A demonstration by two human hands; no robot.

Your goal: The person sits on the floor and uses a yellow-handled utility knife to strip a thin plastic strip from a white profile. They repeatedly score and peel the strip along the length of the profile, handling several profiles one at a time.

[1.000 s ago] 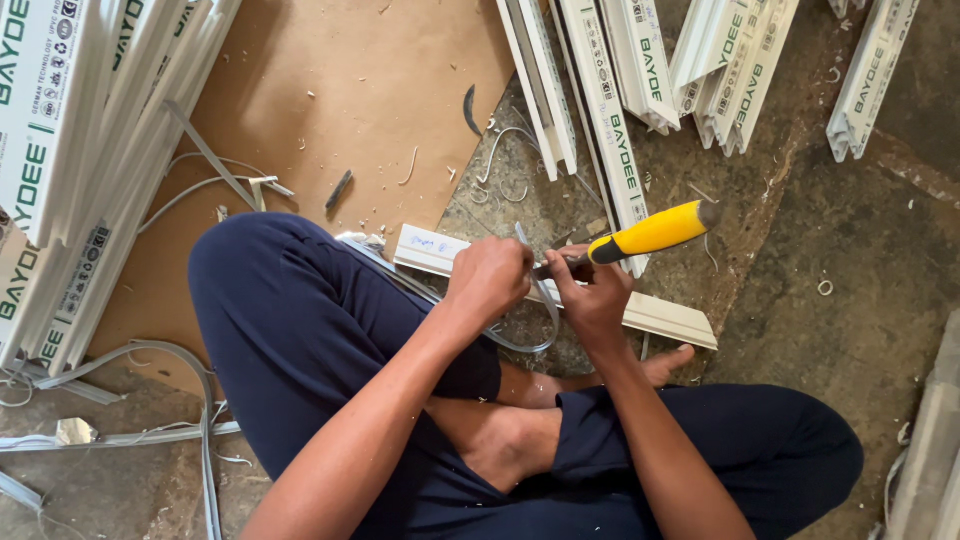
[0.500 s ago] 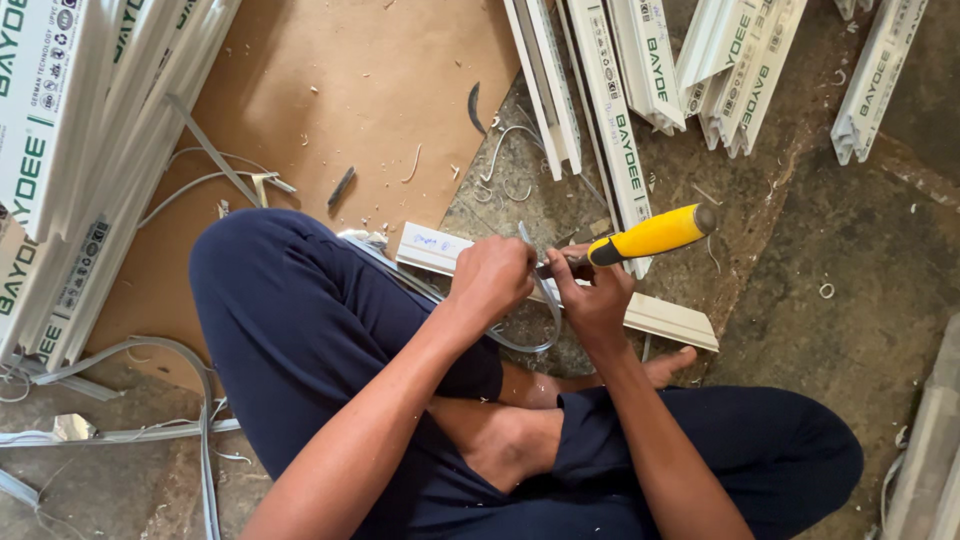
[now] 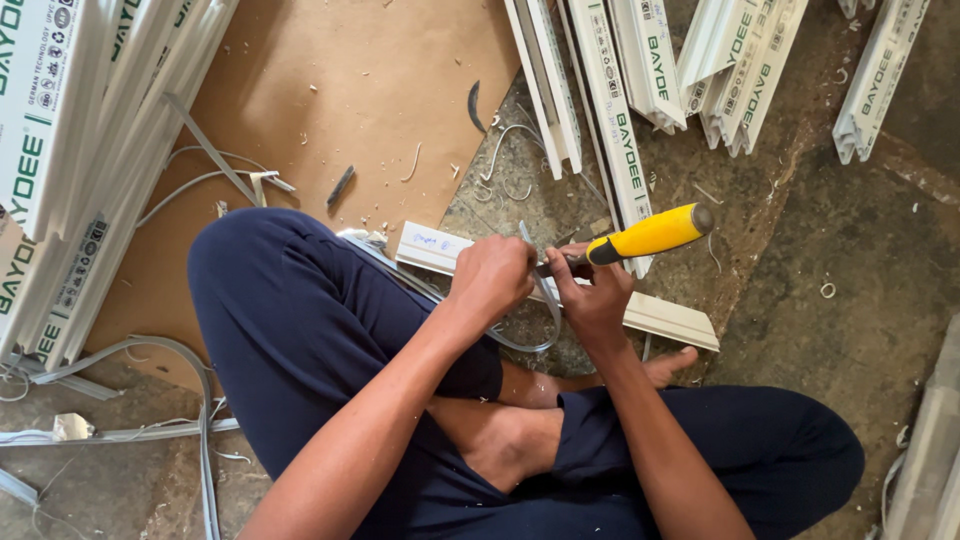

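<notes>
I sit cross-legged on the floor with a short white plastic profile piece (image 3: 668, 316) lying across in front of my knees. My right hand (image 3: 592, 298) grips a chisel with a yellow and black handle (image 3: 648, 235), the handle pointing up and right, its blade hidden between my hands. My left hand (image 3: 492, 276) is closed over the profile beside the blade, with a thin grey rubber gasket strip (image 3: 535, 335) curling out from under it.
Long white window profiles (image 3: 620, 140) lie ahead, more are stacked at the left (image 3: 70, 170). A brown cardboard sheet (image 3: 340, 90) covers the floor at upper left. Grey gasket strips (image 3: 190, 400) and white shavings litter the concrete. Another profile (image 3: 930, 450) lies at right.
None of the objects have shifted noticeably; both hands stay on the profile with the chisel at nearly the same angle.
</notes>
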